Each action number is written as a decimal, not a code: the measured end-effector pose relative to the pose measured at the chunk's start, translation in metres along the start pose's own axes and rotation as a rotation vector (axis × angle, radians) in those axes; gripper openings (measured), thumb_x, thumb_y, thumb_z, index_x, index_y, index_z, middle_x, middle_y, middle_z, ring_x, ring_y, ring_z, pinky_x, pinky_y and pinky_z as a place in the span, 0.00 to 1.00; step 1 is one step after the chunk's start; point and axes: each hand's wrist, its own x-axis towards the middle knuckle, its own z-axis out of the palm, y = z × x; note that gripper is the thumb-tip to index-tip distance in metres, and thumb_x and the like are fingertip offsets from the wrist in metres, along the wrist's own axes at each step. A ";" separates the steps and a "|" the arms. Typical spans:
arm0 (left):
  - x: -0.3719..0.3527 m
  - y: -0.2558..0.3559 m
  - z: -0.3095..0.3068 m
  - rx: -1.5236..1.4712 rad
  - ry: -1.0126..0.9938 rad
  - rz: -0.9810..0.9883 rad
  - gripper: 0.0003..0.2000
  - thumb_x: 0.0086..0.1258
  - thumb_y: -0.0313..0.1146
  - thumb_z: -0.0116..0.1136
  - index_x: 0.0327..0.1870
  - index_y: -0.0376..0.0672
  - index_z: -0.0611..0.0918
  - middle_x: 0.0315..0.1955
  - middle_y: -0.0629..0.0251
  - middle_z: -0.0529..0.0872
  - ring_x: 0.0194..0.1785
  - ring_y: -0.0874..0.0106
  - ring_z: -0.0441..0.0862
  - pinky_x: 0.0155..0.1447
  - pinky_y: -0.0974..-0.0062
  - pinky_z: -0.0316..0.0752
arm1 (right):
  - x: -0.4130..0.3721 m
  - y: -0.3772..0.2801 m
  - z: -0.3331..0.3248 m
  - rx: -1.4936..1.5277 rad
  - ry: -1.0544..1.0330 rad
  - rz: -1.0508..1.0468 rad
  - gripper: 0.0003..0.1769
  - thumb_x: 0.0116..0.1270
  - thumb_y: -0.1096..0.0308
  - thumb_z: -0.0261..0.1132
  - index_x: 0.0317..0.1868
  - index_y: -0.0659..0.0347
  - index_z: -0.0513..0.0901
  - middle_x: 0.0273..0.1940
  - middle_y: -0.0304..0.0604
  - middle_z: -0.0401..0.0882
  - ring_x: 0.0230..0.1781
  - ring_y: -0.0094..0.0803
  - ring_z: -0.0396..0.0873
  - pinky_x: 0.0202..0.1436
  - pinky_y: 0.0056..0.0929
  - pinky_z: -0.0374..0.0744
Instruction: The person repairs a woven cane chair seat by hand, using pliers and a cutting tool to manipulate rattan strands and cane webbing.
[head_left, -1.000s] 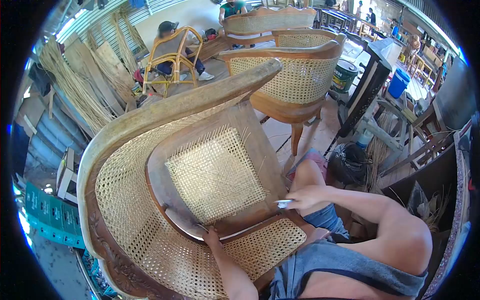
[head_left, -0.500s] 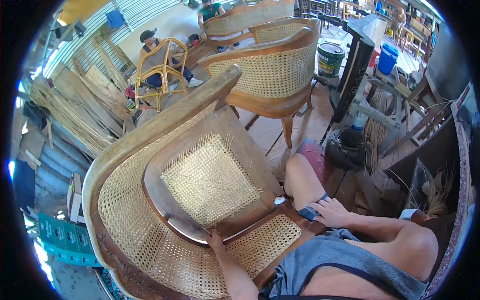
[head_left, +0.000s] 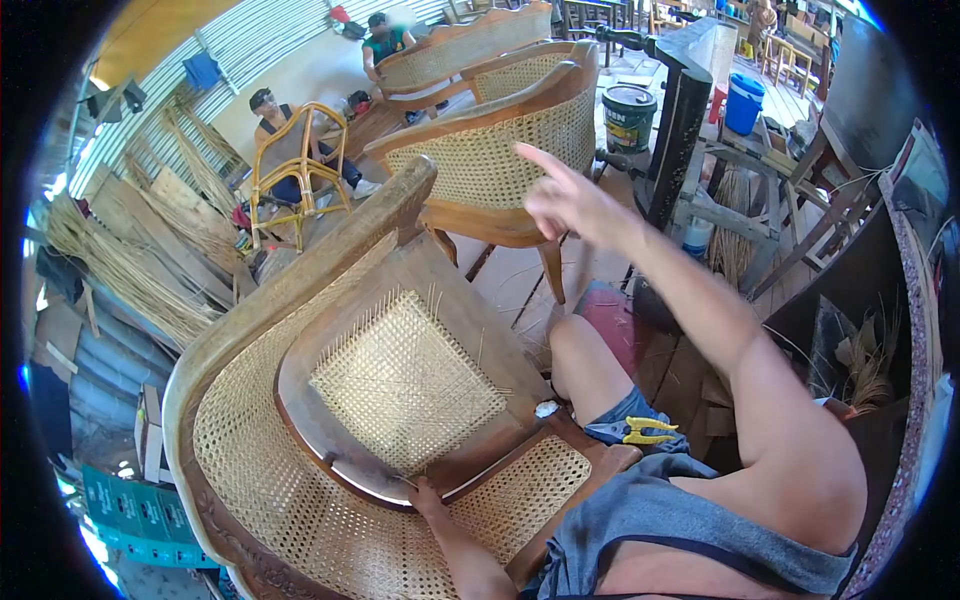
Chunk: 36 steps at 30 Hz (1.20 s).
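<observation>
My left hand is at the near rim of the round seat panel, fingers closed on a thin cane strand. Woven cane mesh fills the middle of this panel, with loose strand ends standing along its edges. The panel rests inside a wooden armchair with cane back and sides. My right hand is raised in front of another cane chair, index finger stretched out, other fingers loosely bent, holding nothing. A yellow-handled hand tool lies on my thigh, its working end hidden.
The second cane armchair stands ahead. A rattan chair frame is farther left, beside a seated person; another person is behind. Cane bundles lean at left. A green bucket and blue cooler stand at right.
My right hand has lifted from my thigh and swung up and forward, uncovering the yellow-handled tool. My left hand stays at the panel's rim. The view has shifted slightly.
</observation>
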 end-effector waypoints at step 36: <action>0.017 -0.018 0.013 -0.165 0.147 -0.134 0.09 0.66 0.32 0.59 0.34 0.33 0.83 0.20 0.68 0.79 0.21 0.76 0.74 0.25 0.73 0.67 | -0.055 0.278 0.432 -0.699 -0.926 -0.307 0.15 0.61 0.72 0.62 0.49 0.57 0.83 0.44 0.49 0.81 0.41 0.48 0.82 0.46 0.44 0.80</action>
